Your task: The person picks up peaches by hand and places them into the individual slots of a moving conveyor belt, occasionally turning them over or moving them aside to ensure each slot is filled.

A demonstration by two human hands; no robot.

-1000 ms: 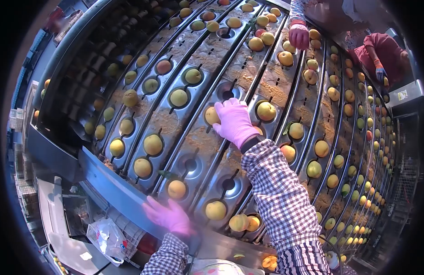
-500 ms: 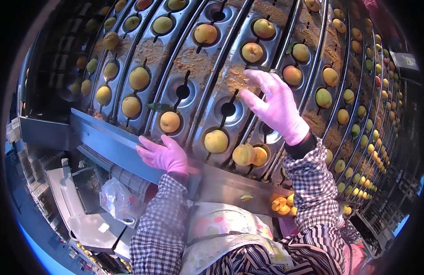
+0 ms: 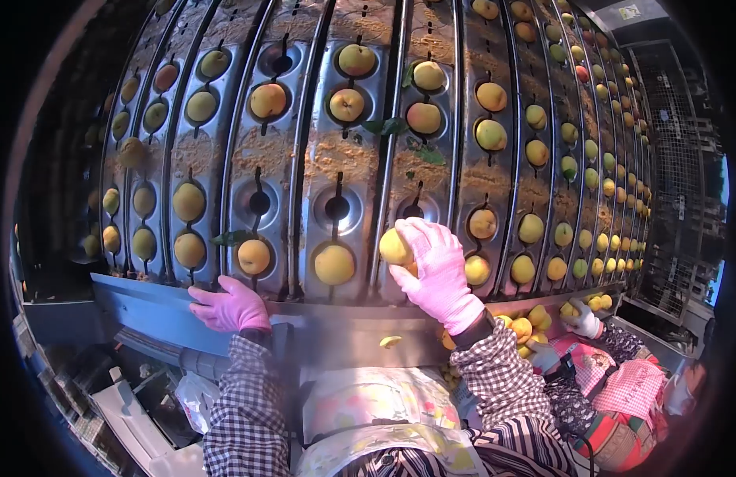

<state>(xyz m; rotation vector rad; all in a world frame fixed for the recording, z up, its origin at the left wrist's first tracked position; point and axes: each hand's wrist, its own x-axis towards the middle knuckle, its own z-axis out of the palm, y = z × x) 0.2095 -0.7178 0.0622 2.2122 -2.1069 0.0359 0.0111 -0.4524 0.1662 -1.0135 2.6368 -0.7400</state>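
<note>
Round yellow fruit (image 3: 394, 247) grasped by the right pink-gloved hand (image 3: 441, 278), over silver cupped-metal trays (image 3: 314, 228) crusted with tan pulp (image 3: 336, 157), left pink-gloved hand (image 3: 233, 308) loosely spread above a blue metal ledge (image 3: 145, 304), white plastic bag (image 3: 196, 400), dark wire-mesh panel (image 3: 675, 159) beyond.

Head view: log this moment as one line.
right hand: gripping yellow fruit; left hand: open, over blue rail; metal trays: holding other fruit

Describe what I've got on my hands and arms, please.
Your left hand and right hand wear pink gloves. Both arms have loose, wrinkled sleeves in a small dark-and-white check. A dark band shows at the right wrist, and striped cloth beyond the right sleeve's upper end.
</note>
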